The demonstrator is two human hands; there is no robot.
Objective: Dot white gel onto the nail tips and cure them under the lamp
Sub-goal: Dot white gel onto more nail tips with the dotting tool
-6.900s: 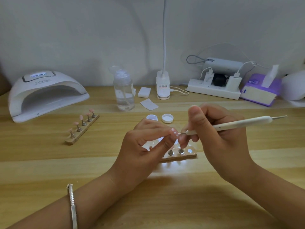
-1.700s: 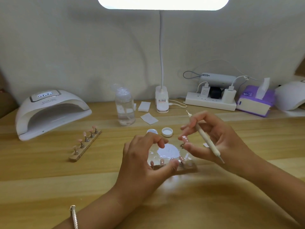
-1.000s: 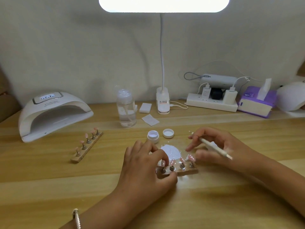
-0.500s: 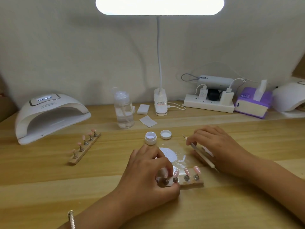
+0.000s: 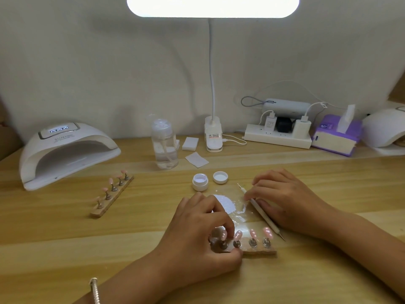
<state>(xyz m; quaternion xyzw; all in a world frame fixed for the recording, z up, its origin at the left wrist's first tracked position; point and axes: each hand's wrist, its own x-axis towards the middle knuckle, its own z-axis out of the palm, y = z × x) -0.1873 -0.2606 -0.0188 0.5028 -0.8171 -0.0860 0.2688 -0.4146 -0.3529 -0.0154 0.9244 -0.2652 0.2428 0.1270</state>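
Pale wooden desk (image 5: 65, 249) against a plain white wall, lit by a desk lamp head (image 5: 212, 6) at the top centre of the frame. At far left, white curing lamp (image 5: 65, 150), mouth open toward the desk, display lit. Just right of it, far wooden holder (image 5: 111, 195) set diagonally, carrying five pink tips on small stands. In the lower left corner, silver bracelet (image 5: 94, 290) on the left wrist. Further right at the back, clear pump bottle (image 5: 164, 145), two white pads (image 5: 190, 144) beside it, then the lamp base (image 5: 213, 137). In the centre, open gel jar (image 5: 200, 182) with its lid (image 5: 220, 177) just beside, both above a clear palette (image 5: 241, 218) smeared with white gel (image 5: 223, 204). Left hand (image 5: 197, 238) low in the centre, fingers curled over the left end of the near holder (image 5: 258, 251), thumb along its front edge, fingertips pinching the leftmost stand. Pink nail tips (image 5: 253, 233) in a row on that holder, just below the palette in the frame. Right hand (image 5: 289, 202) resting on the desk at centre right, fingers curled over the dotting tool (image 5: 263, 213), holding it low and slanted, metal point near the holder's right end. At the back right, power strip (image 5: 278, 140) with chargers, purple tissue pack (image 5: 335, 137), second white dome (image 5: 383, 130) at the frame edge.
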